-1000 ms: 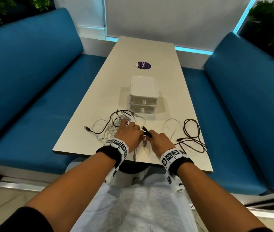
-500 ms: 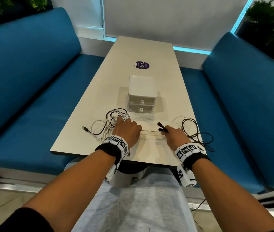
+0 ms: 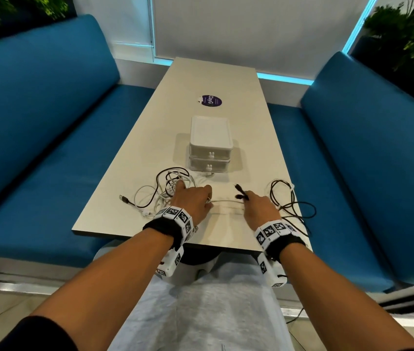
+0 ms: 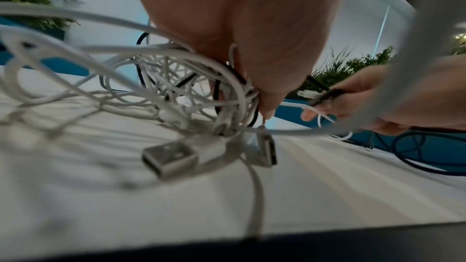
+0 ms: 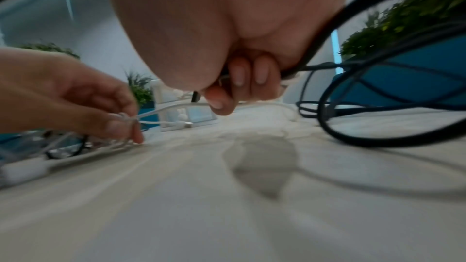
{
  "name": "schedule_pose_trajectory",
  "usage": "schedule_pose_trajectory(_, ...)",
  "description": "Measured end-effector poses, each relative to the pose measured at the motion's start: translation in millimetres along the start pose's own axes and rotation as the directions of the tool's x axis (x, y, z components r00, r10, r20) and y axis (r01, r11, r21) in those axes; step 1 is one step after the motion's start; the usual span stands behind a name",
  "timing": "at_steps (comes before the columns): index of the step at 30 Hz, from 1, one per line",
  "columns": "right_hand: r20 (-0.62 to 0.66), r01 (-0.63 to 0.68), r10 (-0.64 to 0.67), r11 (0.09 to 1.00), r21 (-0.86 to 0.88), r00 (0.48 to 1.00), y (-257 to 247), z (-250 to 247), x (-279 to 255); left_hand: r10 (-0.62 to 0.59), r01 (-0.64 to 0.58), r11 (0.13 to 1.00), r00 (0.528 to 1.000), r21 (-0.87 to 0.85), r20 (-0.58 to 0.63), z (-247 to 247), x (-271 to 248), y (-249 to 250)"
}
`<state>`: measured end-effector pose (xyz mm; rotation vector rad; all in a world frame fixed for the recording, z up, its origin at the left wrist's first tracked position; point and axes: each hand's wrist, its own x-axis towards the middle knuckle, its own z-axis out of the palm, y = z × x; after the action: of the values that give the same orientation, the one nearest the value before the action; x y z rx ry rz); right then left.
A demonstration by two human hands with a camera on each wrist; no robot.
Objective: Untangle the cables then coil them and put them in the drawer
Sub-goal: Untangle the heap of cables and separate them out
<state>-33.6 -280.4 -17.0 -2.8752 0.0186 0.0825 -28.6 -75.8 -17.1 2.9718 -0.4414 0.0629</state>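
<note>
A tangle of white and black cables [image 3: 170,186] lies on the table left of centre. My left hand [image 3: 195,198] rests on its right side and pinches a white cable [image 5: 151,114] between thumb and finger. Two white USB plugs [image 4: 169,158] lie just in front of it. My right hand [image 3: 251,201] grips a black cable [image 3: 289,206] near its plug [image 3: 240,191], fingers [image 5: 242,81] curled round it. The black cable's loose loops lie to the right of that hand. A white strand [image 3: 226,201] runs between the two hands. The white two-drawer unit [image 3: 211,148] stands behind, both drawers shut.
The long pale table [image 3: 213,77] runs between two blue benches [image 3: 49,148]. A purple sticker [image 3: 211,100] lies beyond the drawer unit. The black loops reach the table's right edge [image 3: 299,224]. Plants stand at both far corners.
My right hand has moved right, away from my left hand, drawing the black plug out of the tangle. A white strand now shows between the hands. My left hand stayed on the tangle.
</note>
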Motion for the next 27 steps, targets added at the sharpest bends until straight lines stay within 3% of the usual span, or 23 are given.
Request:
schedule_pose_trajectory(5, -0.002, 0.229, -0.232, 0.956, 0.181, 0.973, -42, 13, -6, 0.016, -0.015, 0.999, 1.000, 0.035, -0.014, -6, 3, 7)
schedule_pose_trajectory(12, 0.079, 0.203, -0.219, 0.964, 0.169, 0.973, -37, 14, 0, 0.128, -0.126, 0.991, 0.990, -0.037, 0.064, -16, -1, -11)
schedule_pose_trajectory(17, 0.074, 0.141, -0.151, 0.982, 0.127, 0.986, -27, 6, 3, 0.097, -0.091, 0.993, 0.993, -0.076, 0.069, -25, 3, -28)
schedule_pose_trajectory(21, 0.081, 0.068, -0.074, 0.995, 0.076, 0.994, -14, 1, 5, 0.048, -0.052, 0.998, 0.992, 0.025, 0.120, -28, 4, -28)
schedule_pose_trajectory(27, 0.086, -0.188, 0.188, 0.982, -0.009, 0.978, 42, -11, 7, 0.049, -0.050, 0.999, 0.998, 0.015, 0.039, -24, 2, -52)
